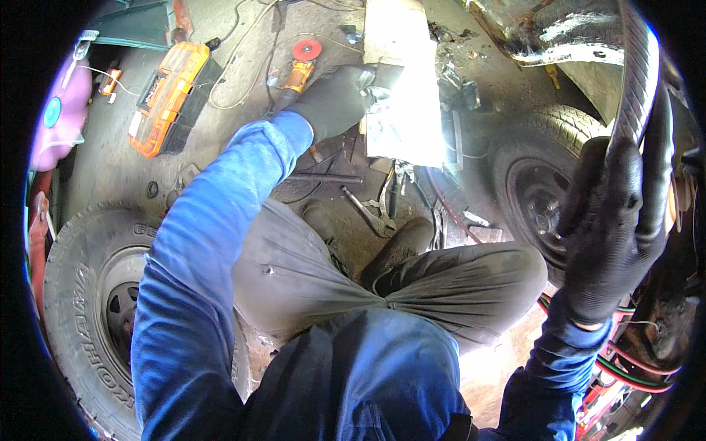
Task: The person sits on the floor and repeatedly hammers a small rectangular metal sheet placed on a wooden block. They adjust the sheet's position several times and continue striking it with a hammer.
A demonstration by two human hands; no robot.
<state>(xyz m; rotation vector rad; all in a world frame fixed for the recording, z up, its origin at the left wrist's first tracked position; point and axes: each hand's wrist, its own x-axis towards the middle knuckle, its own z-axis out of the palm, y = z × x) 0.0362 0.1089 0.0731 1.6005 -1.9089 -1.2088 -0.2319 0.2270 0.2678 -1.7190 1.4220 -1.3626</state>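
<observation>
My left hand [334, 103], in a black glove, reaches over the near left part of a long pale board [401, 33]. Its fingers are bent together at the board's left edge around something small and greyish, washed out by glare. At the right, my raised right hand [614, 228], also gloved in black, grips a dark, glossy, ribbed bar [638, 73] that runs up to the top rim. An angle grinder [298, 73] with a red disc and orange body lies just left of my left hand.
Adjustable wrench [368, 213] and locking pliers [401, 176] lie before my crossed legs. Wheels with tyres stand left [81, 294] and right [507, 147]. An orange-and-black toolbox [169, 103] sits far left. Cables cross the floor; red and green hoses [632, 375] lie low right.
</observation>
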